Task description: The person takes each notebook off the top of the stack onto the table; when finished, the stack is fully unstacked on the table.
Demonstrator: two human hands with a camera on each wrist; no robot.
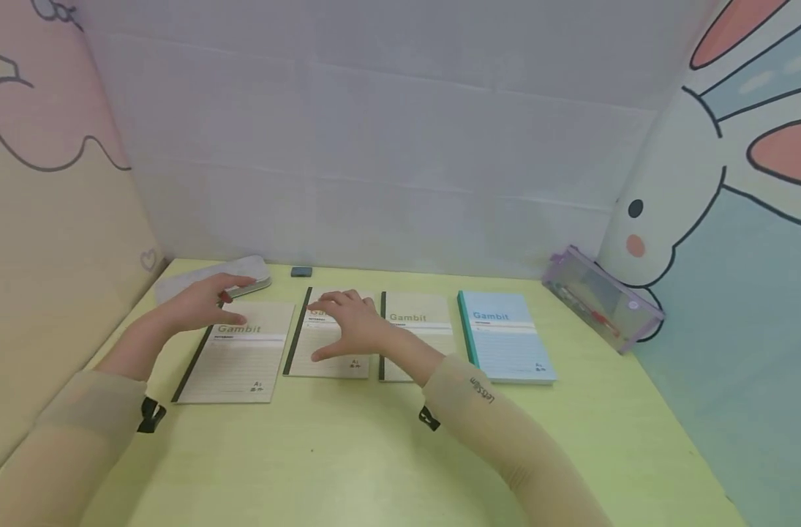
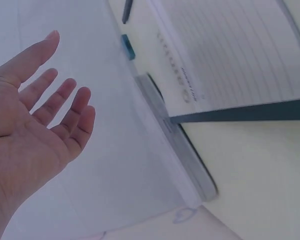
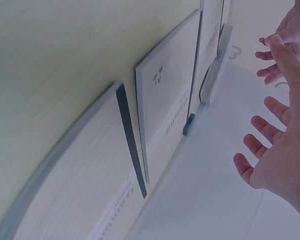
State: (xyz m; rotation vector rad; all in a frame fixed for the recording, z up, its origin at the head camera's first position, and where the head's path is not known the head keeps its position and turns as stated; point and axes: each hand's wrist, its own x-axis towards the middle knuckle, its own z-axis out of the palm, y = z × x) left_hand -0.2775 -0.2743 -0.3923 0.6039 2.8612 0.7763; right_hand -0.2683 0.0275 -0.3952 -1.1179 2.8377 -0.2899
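Observation:
My left hand, its fingers apart and relaxed, hovers over the upper part of the leftmost notebook, which has a pale cover and a black spine. In the head view it overlaps a flat grey case behind. My right hand hangs above the second pale notebook, thumb and fingers spread, covering part of its printed title. Both wrist views show the palms holding nothing. A third pale notebook lies to the right, partly hidden by my right forearm. Beyond it lies a thicker blue notebook with a green spine.
A small dark block sits at the table's back edge. At the right stands a translucent purple pencil case with pens inside, against the rabbit-printed side wall. A white cloth wall bounds the yellow-green table at the back.

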